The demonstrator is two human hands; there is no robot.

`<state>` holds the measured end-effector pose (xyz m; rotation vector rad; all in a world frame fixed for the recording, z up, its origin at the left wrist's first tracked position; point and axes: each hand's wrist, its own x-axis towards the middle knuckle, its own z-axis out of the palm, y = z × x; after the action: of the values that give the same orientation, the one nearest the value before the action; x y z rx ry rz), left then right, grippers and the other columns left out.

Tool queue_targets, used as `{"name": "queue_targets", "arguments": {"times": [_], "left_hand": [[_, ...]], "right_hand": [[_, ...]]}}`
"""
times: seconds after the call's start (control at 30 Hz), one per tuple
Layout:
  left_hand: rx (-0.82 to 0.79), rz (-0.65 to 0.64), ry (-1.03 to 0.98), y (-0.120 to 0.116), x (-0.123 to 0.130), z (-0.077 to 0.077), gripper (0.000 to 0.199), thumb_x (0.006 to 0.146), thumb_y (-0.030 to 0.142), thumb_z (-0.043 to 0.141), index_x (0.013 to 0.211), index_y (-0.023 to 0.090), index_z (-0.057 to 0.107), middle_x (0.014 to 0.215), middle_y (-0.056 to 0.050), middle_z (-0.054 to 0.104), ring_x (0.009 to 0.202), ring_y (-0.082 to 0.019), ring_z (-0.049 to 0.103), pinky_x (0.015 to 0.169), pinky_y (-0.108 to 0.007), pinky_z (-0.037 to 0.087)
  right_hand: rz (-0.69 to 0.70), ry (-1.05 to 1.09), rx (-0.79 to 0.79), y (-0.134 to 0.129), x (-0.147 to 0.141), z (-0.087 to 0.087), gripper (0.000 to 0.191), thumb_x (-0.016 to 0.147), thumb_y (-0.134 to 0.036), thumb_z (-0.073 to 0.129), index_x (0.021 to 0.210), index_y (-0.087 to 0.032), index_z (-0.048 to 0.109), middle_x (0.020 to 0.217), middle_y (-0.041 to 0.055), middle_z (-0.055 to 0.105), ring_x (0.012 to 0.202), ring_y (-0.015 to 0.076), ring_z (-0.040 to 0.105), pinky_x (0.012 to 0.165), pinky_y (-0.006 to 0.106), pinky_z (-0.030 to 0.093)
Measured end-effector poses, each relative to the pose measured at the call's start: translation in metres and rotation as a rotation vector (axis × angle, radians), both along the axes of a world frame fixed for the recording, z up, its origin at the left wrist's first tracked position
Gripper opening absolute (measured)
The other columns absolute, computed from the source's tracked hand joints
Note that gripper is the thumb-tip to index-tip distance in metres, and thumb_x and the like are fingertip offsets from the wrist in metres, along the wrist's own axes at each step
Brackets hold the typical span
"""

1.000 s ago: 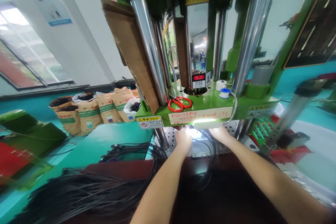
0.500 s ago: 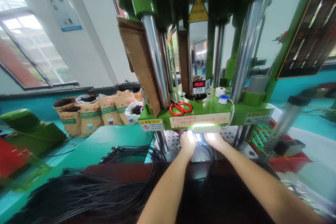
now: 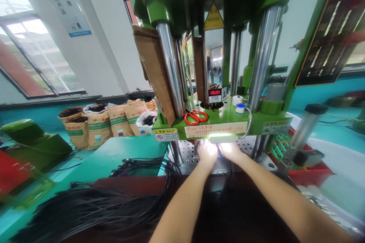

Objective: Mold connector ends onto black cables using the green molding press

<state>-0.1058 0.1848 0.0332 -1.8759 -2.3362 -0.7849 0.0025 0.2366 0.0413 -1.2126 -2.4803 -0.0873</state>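
Observation:
Both my hands are under the front edge of the green press (image 3: 258, 121), in the glare of a bright lamp (image 3: 221, 138). My left hand (image 3: 208, 153) is over the metal bed, close beside my right hand (image 3: 232, 152). The fingers of both are washed out by light and partly hidden, so their grip does not show. Thin black cables (image 3: 228, 167) run down from between the hands over the front of the bed. The perforated metal plate (image 3: 186, 153) shows left of my left hand.
Red-handled scissors (image 3: 196, 117) and a blue-and-white spool (image 3: 241, 108) lie on the press ledge. A heap of black cables (image 3: 94, 209) covers the bench at left, by a green tabletop (image 3: 122, 147). Steel columns (image 3: 171, 68) flank the work space. A red bin (image 3: 310, 174) stands right.
My left hand has shifted slightly right, and my right hand slightly left, bringing them closer together. The camera view has tilted and shifted a little.

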Motion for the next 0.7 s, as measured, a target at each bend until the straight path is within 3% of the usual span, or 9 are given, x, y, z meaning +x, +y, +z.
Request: {"name": "queue_targets", "arguments": {"times": [0.17, 0.27, 0.53, 0.7], "left_hand": [[-0.026, -0.037, 0.014, 0.001, 0.011, -0.005, 0.026, 0.080, 0.019, 0.041, 0.085, 0.012, 0.066, 0.085, -0.014, 0.063, 0.098, -0.027, 0.051, 0.086, -0.039, 0.038], [-0.019, -0.036, 0.013, 0.006, 0.010, -0.007, 0.028, 0.081, 0.018, 0.038, 0.086, 0.013, 0.066, 0.081, -0.012, 0.064, 0.098, -0.025, 0.051, 0.089, -0.038, 0.036], [-0.016, -0.037, 0.002, 0.016, 0.005, -0.009, 0.028, 0.082, 0.017, 0.039, 0.090, 0.014, 0.066, 0.083, -0.010, 0.065, 0.097, -0.023, 0.052, 0.090, -0.037, 0.036], [-0.023, -0.041, 0.021, 0.017, -0.001, -0.001, 0.031, 0.083, 0.019, 0.036, 0.093, 0.011, 0.065, 0.087, -0.013, 0.065, 0.096, -0.025, 0.053, 0.089, -0.040, 0.036]], "right_hand": [[0.066, 0.017, 0.022, -0.004, -0.004, 0.000, 0.026, 0.084, -0.017, 0.039, 0.092, -0.014, 0.064, 0.086, 0.0094, 0.068, 0.083, 0.0217, 0.060, 0.080, 0.034, 0.044], [0.080, 0.030, 0.025, -0.001, -0.008, -0.006, 0.027, 0.082, -0.013, 0.038, 0.086, -0.014, 0.065, 0.087, 0.0105, 0.067, 0.084, 0.0221, 0.060, 0.084, 0.036, 0.042], [0.096, 0.072, 0.029, 0.010, -0.013, -0.019, 0.026, 0.081, -0.012, 0.039, 0.083, -0.014, 0.065, 0.083, 0.0102, 0.067, 0.083, 0.0212, 0.060, 0.085, 0.037, 0.042], [0.149, 0.103, 0.069, 0.017, -0.007, -0.023, 0.017, 0.083, -0.013, 0.046, 0.089, -0.013, 0.062, 0.093, 0.0061, 0.065, 0.086, 0.0172, 0.060, 0.086, 0.039, 0.042]]}}
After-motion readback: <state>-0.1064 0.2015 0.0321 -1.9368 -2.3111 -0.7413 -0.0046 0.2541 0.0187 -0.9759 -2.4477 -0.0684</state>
